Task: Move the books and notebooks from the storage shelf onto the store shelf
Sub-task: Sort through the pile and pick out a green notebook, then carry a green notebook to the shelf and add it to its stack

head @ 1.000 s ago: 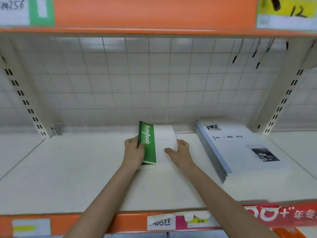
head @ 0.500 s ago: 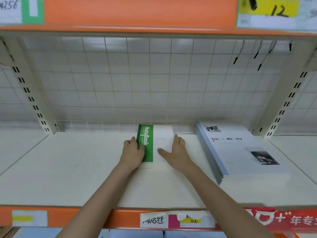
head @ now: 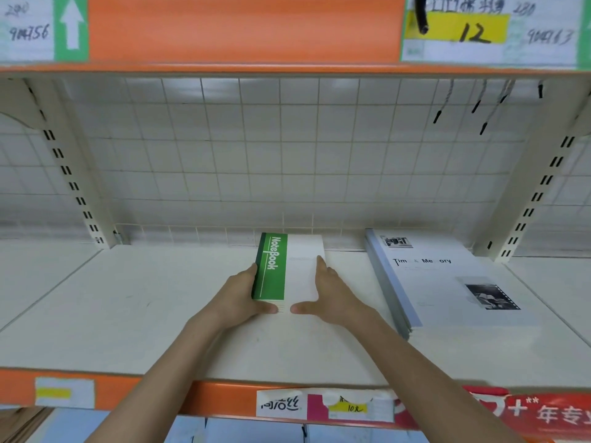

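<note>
A green-and-white notebook stack (head: 289, 266) lies flat on the white store shelf (head: 128, 314), its far end near the wire grid back. My left hand (head: 238, 297) presses against its green left edge, thumb along the near end. My right hand (head: 332, 298) rests on its right edge with fingers straight and thumb pointing left along the near end. Both hands bracket the stack. To the right lies a stack of grey "Time & Memory" books (head: 438, 279).
A wire grid panel (head: 287, 155) backs the shelf. Slotted uprights stand at left (head: 68, 174) and right (head: 537, 196). An orange shelf edge with price labels (head: 243, 30) hangs overhead. The front rail (head: 323, 406) carries tags.
The notebook stack has slid toward the back of the shelf. My right hand went from lying on the cover to its right edge; my thumbs now meet at the near end.
</note>
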The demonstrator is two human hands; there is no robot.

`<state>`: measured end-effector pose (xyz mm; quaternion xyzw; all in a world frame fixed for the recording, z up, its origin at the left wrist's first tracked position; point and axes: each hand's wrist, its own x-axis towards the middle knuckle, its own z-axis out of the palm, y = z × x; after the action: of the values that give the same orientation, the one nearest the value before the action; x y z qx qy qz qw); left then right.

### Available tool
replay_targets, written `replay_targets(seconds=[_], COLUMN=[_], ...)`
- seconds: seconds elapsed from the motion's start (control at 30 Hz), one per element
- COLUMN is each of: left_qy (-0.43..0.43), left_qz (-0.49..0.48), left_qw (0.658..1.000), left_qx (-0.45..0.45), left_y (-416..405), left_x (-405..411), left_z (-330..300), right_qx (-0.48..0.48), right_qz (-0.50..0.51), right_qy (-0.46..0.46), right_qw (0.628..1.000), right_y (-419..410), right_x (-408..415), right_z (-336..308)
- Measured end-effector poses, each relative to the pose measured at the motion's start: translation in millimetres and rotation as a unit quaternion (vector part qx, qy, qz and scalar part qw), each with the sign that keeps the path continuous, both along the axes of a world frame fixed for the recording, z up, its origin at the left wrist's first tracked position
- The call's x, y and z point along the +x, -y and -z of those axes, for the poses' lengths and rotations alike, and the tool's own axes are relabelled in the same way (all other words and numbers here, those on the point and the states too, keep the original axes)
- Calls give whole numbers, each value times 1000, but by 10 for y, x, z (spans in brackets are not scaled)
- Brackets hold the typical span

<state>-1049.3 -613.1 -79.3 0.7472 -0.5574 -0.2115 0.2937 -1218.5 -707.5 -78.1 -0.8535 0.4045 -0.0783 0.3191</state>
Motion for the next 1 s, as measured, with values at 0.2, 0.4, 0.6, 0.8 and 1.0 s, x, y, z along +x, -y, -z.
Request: replay_targets(seconds=[0.2,0.4,0.6,0.8,1.0], left_qy=[27,112,174,204,205], left_qz=[-10,-9,-79,-153,-208], left_qw=[1000,994,978,961,949], left_qx=[-5,5,78,103,122], left_y=[-23,-172,-478,-865,-1313], left_x=[-51,-36,203,543,974], left_z=[-49,-130,-195,-300,-302], right_qx=[-10,-134,-159,-151,-118], right_qz=[-3,-58,-121,-188,-247], right_qy=[-3,-31,-42,-39,-37], right_qw=[1000,989,979,970,961], right_y=[-20,-139,-283,-545,-919], right_x=[-24,63,421,916,1463], right_z=[-14,-125,-171,-200,-231])
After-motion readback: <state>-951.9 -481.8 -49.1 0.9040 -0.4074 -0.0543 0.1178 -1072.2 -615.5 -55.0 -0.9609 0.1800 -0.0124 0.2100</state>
